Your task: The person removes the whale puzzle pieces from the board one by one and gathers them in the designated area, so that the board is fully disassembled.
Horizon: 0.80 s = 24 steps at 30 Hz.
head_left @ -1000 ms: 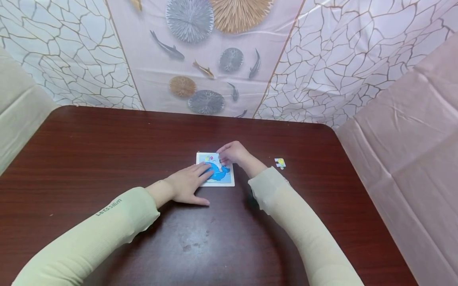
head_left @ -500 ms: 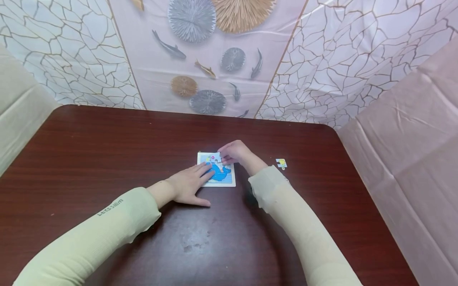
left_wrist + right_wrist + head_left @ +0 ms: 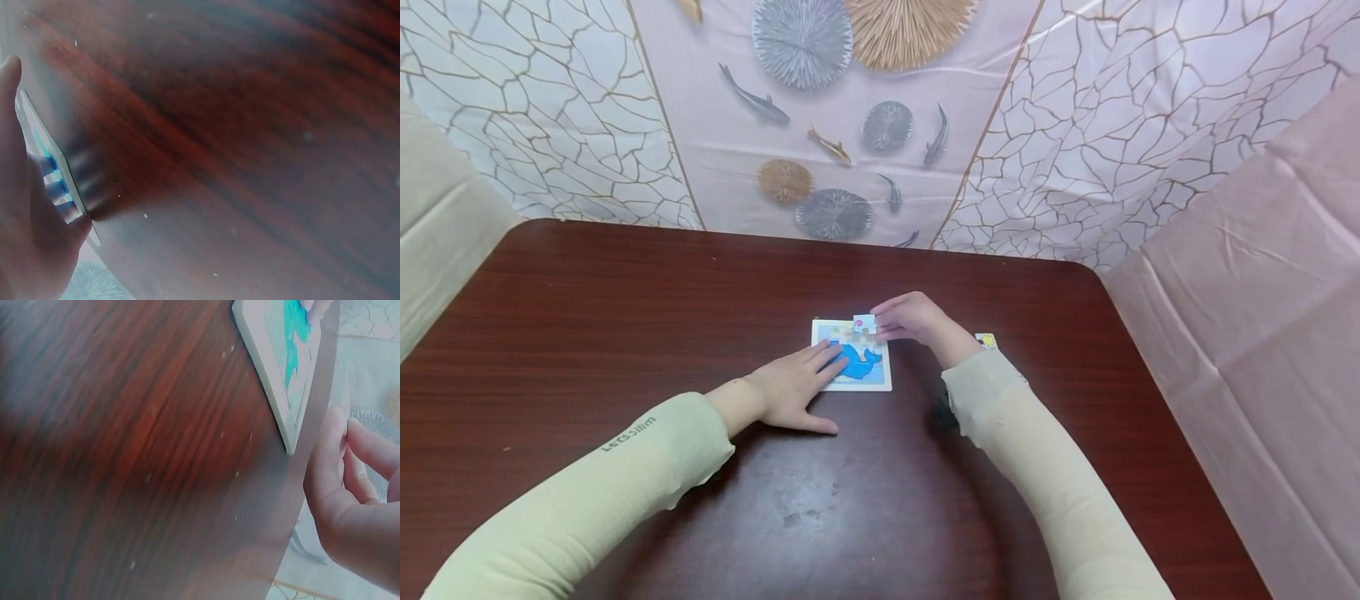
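My left hand [image 3: 786,387] rests with spread fingers on the left part of a white-framed puzzle board [image 3: 883,386], over a picture of a blue whale [image 3: 861,365]. In the left wrist view, its fingers [image 3: 57,187] lie across the board's edge. Between thumb and fingers, my right hand [image 3: 913,318] pinches a pale puzzle piece [image 3: 864,322] with a pink swirl, above the board's upper right part. The right wrist view shows that hand [image 3: 340,500] raised beside the board's corner, the piece seen thinly edge-on at the fingertips.
Another puzzle piece [image 3: 987,340] with a yellow sun lies to the right, partly covered by my right sleeve [image 3: 992,392]. The dark wooden table [image 3: 625,308] meets a patterned cloth backdrop [image 3: 820,150] at the back and light cloth at both sides.
My right hand has moved right and slightly back, with the pink-swirl piece now lifted from the board. Its sleeve now overlaps the sun piece. My left hand stays in place.
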Available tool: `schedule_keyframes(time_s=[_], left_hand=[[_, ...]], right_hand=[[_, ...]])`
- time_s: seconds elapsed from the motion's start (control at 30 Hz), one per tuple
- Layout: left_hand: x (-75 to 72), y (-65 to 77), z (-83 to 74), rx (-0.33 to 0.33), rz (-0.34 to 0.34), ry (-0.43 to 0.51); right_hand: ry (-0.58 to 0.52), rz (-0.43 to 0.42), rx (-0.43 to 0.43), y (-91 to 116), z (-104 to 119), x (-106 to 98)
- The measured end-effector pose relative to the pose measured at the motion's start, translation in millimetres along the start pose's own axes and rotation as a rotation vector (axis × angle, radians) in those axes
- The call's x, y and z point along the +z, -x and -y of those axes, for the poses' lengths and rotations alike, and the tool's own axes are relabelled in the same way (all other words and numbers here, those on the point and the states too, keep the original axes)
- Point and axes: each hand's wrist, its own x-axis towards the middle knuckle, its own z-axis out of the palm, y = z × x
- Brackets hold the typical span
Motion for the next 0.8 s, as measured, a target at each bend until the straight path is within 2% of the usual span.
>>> schedule_keyframes(time_s=[0.27,0.6,0.8], left_hand=[[-0.5,1.4,-0.4,0.004,-0.005,-0.004],[-1.1,1.6,-0.9,0.015,-0.024,-0.025],[0.6,0.6,-0.1,0.004,-0.006,-0.016]], right_hand=[[-0.035,-0.002,-0.02,3.7,-6.5,-16.7],[-0.004,-0.03,-0.02,11.2,-13.2,-41.3],[-0.026,-0.016,-0.048,15.4,-18.0,-59.3]])
